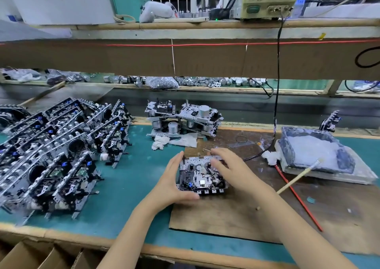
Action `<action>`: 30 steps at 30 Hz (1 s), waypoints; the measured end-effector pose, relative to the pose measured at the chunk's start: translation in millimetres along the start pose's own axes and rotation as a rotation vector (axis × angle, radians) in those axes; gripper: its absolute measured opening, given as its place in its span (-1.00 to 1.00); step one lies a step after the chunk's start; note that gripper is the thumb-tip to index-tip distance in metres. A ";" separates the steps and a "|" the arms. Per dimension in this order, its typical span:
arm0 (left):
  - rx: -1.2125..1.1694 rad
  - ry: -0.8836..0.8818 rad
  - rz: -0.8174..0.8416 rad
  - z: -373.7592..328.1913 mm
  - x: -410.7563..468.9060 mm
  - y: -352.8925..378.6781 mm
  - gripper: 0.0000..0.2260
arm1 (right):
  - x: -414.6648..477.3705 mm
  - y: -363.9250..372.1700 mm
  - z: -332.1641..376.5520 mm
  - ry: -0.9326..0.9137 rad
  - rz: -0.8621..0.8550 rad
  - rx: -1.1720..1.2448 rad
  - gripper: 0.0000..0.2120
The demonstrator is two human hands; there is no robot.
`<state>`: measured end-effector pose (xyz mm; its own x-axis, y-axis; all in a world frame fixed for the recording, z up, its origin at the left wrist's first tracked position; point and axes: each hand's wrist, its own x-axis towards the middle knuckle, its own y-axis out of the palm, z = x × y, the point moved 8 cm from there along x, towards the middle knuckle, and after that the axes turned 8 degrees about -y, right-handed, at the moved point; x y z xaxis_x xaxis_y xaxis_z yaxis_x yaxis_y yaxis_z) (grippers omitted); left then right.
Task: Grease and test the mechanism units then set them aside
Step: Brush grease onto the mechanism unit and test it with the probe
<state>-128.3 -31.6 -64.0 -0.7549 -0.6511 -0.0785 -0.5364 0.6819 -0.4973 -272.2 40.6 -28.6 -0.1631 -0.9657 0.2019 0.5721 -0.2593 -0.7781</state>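
Observation:
A metal mechanism unit (200, 178) lies flat on the brown cardboard mat (236, 215) in the middle of the bench. My left hand (174, 180) holds the unit by its left side, thumb curled under the front edge and fingers along the back corner. Coming from the right, my right hand (228, 163) lies over the unit's top right part with its fingertips on the parts there. A grease tray (314, 151) sits at the right, and a wooden-handled brush (298, 178) leans on its front edge.
Several finished units (57, 151) stand on edge in rows at the left. A stack of units (183, 120) and crumpled tissue (162, 142) lie behind the mat. A red wire (298, 198) and a black cable (275, 112) cross the right side. Cardboard boxes (41, 256) sit below the bench edge.

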 end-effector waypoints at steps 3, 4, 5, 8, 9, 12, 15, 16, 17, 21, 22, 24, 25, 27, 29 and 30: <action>-0.359 -0.112 -0.123 8.9 -0.4 -6.4 -0.24 | 4.4 -13.3 -9.7 0.041 -0.081 -0.010 -0.68; -0.404 -0.150 -0.177 12.0 -1.3 -9.1 -0.36 | 6.6 -18.7 -14.9 0.077 -0.121 -0.040 -0.69; -0.400 -0.182 -0.211 15.3 -0.8 -10.2 -0.47 | 10.1 -24.3 -20.6 0.123 -0.161 -0.066 -0.69; -0.324 -0.193 -0.191 11.9 -0.1 -9.2 -0.88 | 26.7 -31.0 -31.4 0.231 -0.161 -0.053 -0.73; -0.301 -0.178 -0.153 10.0 -0.1 -6.6 -0.85 | 34.7 -26.8 -33.2 0.247 -0.102 -0.046 -0.74; -0.322 -0.171 -0.119 10.4 -1.0 -5.9 -0.81 | 53.0 -9.3 -33.1 0.273 0.077 -0.008 -0.62; -0.448 -0.185 -0.217 18.2 -6.2 -13.6 -0.80 | 63.3 2.6 -32.6 0.261 0.164 0.011 -0.59; -0.501 -0.195 -0.243 21.4 -8.8 -15.7 -0.80 | 64.2 4.4 -30.1 0.245 0.184 -0.018 -0.65; -0.548 -0.200 -0.263 25.9 -10.0 -16.9 -0.81 | 66.0 6.2 -29.7 0.219 0.188 -0.048 -0.75; -0.782 -0.205 -0.329 32.3 -11.4 -24.4 -0.79 | 57.7 3.1 -23.0 0.195 0.185 -0.086 -0.78; -0.832 -0.199 -0.323 30.9 -9.2 -24.3 -0.79 | 53.7 -0.6 -22.8 0.206 0.152 0.010 -0.81; -0.903 -0.194 -0.305 27.9 -4.7 -22.5 -0.78 | 42.5 -12.3 -18.3 0.202 0.049 0.322 -0.88; -0.930 -0.185 -0.295 25.3 -2.2 -21.1 -0.77 | 35.9 -20.0 -15.1 0.190 0.000 0.440 -0.87; -0.984 -0.165 -0.291 21.6 1.8 -19.2 -0.75 | 22.7 -33.5 -8.2 0.155 -0.034 0.505 -0.81; -1.031 -0.155 -0.284 18.6 4.3 -16.1 -0.75 | 12.8 -43.8 -0.8 0.121 -0.012 0.434 -0.75; -1.049 -0.151 -0.273 16.7 5.4 -13.8 -0.75 | 9.6 -48.5 1.7 0.105 -0.002 0.369 -0.71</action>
<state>-118.7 -50.0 -71.9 -0.5461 -0.8088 -0.2183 -0.7874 0.4066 0.4633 -300.1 43.9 12.0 -0.2350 -0.9638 0.1261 0.8198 -0.2662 -0.5071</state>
